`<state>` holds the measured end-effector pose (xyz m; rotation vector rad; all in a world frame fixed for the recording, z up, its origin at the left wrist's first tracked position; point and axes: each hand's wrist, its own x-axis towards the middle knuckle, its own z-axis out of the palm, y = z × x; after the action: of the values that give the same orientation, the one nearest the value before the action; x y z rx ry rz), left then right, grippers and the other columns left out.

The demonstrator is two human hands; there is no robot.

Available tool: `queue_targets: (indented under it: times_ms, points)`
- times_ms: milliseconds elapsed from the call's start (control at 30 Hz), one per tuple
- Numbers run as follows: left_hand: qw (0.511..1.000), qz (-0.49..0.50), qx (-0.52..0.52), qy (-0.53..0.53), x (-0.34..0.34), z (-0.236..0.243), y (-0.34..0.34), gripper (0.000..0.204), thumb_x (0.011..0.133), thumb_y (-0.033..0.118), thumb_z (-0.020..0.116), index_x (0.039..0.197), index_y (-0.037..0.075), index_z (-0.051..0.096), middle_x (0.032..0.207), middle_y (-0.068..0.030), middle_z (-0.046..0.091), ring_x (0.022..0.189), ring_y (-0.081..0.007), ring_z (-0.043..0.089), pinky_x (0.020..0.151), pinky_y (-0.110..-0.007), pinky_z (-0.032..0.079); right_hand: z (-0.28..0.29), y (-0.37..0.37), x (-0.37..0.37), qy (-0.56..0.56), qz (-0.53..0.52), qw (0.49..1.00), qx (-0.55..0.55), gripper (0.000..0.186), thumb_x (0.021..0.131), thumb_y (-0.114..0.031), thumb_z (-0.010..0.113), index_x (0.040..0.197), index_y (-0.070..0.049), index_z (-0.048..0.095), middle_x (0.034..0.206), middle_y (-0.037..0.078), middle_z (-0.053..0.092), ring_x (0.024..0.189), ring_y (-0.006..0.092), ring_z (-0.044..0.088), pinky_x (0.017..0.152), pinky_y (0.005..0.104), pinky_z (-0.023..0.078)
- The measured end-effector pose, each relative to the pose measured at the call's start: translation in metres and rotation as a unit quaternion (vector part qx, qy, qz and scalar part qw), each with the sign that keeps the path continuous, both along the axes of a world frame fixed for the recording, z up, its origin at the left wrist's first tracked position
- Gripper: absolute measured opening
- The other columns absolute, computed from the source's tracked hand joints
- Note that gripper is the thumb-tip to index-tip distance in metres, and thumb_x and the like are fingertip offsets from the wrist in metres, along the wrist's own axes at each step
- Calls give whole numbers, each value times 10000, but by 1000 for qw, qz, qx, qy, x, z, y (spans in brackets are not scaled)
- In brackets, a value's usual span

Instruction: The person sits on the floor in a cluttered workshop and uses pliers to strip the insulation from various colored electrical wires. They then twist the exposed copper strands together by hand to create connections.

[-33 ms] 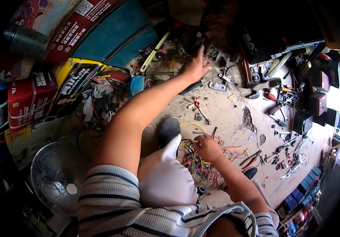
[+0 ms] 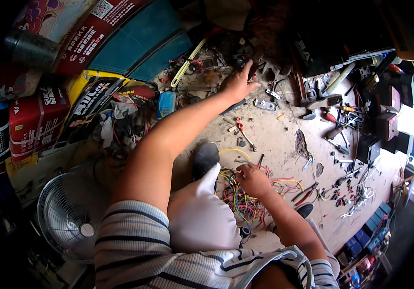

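My left arm stretches far out across the dusty floor. My left hand (image 2: 238, 83) lies with its fingers spread on a heap of small dark metal parts (image 2: 245, 60) at the far side, holding nothing that I can make out. Close to my body, my right hand (image 2: 252, 179) is closed on a tangle of coloured wires (image 2: 238, 202) lying on the floor. My knee in white trousers (image 2: 199, 216) and a dark shoe (image 2: 205, 156) sit just left of the wires.
Red-handled pliers (image 2: 242, 129), a metal bracket (image 2: 265, 104) and a hammer (image 2: 312, 105) lie scattered ahead. Black boxes (image 2: 385, 126) and more tools crowd the right. Red cartons (image 2: 33, 120), a blue panel (image 2: 139, 45) and a floor fan (image 2: 67, 219) stand on the left.
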<state>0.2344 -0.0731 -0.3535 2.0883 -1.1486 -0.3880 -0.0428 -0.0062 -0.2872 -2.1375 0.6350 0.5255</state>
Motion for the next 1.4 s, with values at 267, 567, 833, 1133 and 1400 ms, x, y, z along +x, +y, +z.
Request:
queue_targets:
  times_ms: [267,567,833,1133,1400]
  points:
    - [997,61,52,8,11,-23,43,140,832,167,607,893,42,626,874,-164,648,833,-335,618,728,-392,496,3,-2,-7,-20,-11,1000,2,222,847,-245,544,921,-41,589,914,192,614,858,370,604,752,462,489]
    - [986,113,86,-89,62,-41,24,367,775,2,536,1137,67,550,1238,-146,469,1084,-363,516,865,-439,453,-10,4,-12,-36,-15,999,-4,203,839,-236,534,890,-46,584,901,207,616,818,389,610,727,485,492]
    - [940,76,303,-137,83,-16,1,208,814,57,519,974,113,640,1094,-123,557,983,-333,588,835,-405,491,0,4,-9,6,-1,1000,25,227,845,-233,511,917,-36,596,956,222,608,880,389,602,775,472,491]
    - [995,32,53,-81,45,3,-41,310,847,56,457,1120,174,544,1091,-152,547,989,-373,562,790,-447,485,-7,5,-11,-2,1,1000,17,227,831,-227,507,910,-30,588,923,225,613,856,386,608,759,478,492]
    - [990,-9,102,-95,42,-1,-54,118,804,135,518,835,77,616,907,-159,595,909,-348,590,775,-441,482,-1,8,-11,26,-1,1000,14,243,843,-259,557,935,-40,611,904,197,627,853,373,609,761,459,487]
